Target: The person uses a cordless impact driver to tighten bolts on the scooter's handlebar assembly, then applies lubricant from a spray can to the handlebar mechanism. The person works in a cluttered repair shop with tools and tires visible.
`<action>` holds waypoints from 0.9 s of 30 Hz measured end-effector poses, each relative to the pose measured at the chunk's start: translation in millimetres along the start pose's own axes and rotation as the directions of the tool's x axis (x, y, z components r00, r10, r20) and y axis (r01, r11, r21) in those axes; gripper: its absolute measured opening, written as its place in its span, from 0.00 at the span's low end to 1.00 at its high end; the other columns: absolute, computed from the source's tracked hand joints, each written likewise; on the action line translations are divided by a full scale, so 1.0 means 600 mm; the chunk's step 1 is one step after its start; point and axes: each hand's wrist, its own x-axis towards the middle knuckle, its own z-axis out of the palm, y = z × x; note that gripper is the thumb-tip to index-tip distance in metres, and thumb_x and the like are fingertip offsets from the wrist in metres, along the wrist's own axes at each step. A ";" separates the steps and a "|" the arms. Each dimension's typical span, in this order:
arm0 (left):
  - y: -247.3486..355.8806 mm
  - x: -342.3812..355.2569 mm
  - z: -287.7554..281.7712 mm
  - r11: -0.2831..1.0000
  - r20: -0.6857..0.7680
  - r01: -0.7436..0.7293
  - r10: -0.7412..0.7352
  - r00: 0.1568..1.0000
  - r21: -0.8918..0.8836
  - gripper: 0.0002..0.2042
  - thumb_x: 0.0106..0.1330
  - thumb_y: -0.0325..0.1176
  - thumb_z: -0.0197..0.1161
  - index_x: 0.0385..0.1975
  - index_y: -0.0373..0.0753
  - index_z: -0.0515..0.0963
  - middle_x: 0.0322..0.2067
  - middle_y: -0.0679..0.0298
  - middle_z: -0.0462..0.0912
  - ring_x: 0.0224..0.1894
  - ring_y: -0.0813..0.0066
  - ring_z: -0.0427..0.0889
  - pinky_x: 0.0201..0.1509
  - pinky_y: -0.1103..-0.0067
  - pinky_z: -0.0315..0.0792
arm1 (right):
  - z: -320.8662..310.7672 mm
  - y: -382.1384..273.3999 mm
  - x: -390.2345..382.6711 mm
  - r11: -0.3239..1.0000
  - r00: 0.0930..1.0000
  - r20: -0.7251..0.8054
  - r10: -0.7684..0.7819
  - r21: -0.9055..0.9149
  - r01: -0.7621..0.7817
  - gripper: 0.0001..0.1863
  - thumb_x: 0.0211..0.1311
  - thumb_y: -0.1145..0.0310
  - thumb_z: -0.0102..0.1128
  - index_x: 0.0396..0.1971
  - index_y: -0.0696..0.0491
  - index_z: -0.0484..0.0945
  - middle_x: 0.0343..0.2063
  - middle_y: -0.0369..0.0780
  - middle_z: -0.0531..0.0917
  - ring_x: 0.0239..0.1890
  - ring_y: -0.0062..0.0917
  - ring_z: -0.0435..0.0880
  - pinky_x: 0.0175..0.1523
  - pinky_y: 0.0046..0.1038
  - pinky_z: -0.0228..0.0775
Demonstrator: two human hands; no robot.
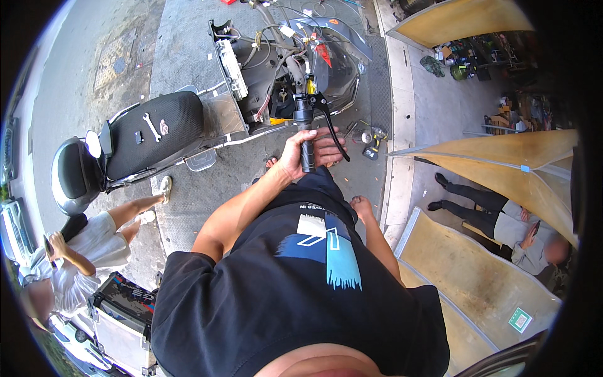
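Note:
My left hand (303,151) is wrapped loosely round the black handlebar grip (307,157) of a scooter. Its thumb lies on the near side, and the fingers reach past the grip toward the black brake lever (331,125). By my right thigh hangs my right hand (361,206), its fingers curled in; whatever they may hold is hidden. Bare wiring and connectors (286,31) show around the scooter's stripped front. On the black seat (160,129) rest an open-ended wrench (152,126), a small dark block (139,136) and a small crumpled reddish piece (164,127).
A cordless drill (374,149) and small parts lie on the ground right of the handlebar. One person (81,251) stands at the left; another (502,220) sits at the right. Tan panels (465,264) border the right side. A metal case (122,320) stands at lower left.

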 end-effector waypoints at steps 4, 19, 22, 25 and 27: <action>-0.006 0.006 -0.002 1.000 -0.031 -0.016 0.016 0.999 0.016 0.34 0.68 0.48 0.62 0.69 0.31 0.68 0.59 0.41 0.80 0.61 0.45 0.81 0.70 0.54 0.74 | -0.009 0.033 0.020 0.996 1.000 0.016 0.019 0.089 -0.020 0.05 0.63 0.78 0.59 0.38 0.59 0.80 0.26 0.40 0.83 0.19 0.25 0.79 0.19 0.29 0.67; -0.011 0.008 -0.086 0.987 -0.160 -0.083 0.104 0.982 0.134 0.21 0.66 0.46 0.63 0.50 0.36 0.77 0.30 0.59 0.83 0.34 0.60 0.84 0.48 0.60 0.81 | 0.002 0.060 0.066 0.999 0.997 0.080 -0.003 0.046 -0.001 0.07 0.65 0.76 0.60 0.41 0.61 0.80 0.29 0.43 0.85 0.21 0.30 0.84 0.20 0.31 0.70; -0.020 0.007 -0.048 0.996 -0.169 -0.049 0.061 0.984 0.076 0.28 0.66 0.47 0.64 0.60 0.33 0.75 0.44 0.50 0.86 0.47 0.54 0.86 0.59 0.56 0.79 | -0.006 0.064 0.056 0.995 0.997 0.072 0.028 0.094 -0.035 0.07 0.66 0.74 0.61 0.41 0.60 0.81 0.28 0.42 0.85 0.21 0.30 0.84 0.20 0.31 0.71; -0.004 0.003 0.020 0.999 0.016 0.003 -0.003 1.000 -0.041 0.38 0.65 0.50 0.64 0.71 0.31 0.67 0.62 0.41 0.78 0.64 0.45 0.80 0.73 0.52 0.69 | -0.011 0.067 0.046 0.998 0.999 0.040 0.025 0.056 -0.027 0.07 0.66 0.73 0.62 0.40 0.60 0.81 0.27 0.41 0.85 0.22 0.29 0.83 0.21 0.32 0.72; 0.010 -0.008 0.007 1.000 0.045 0.017 -0.017 0.999 0.000 0.42 0.65 0.51 0.64 0.75 0.31 0.61 0.69 0.38 0.69 0.70 0.41 0.72 0.78 0.52 0.62 | 0.007 0.023 0.025 0.999 0.999 0.043 -0.008 -0.030 0.010 0.07 0.65 0.73 0.62 0.40 0.59 0.82 0.27 0.41 0.86 0.22 0.28 0.83 0.22 0.32 0.72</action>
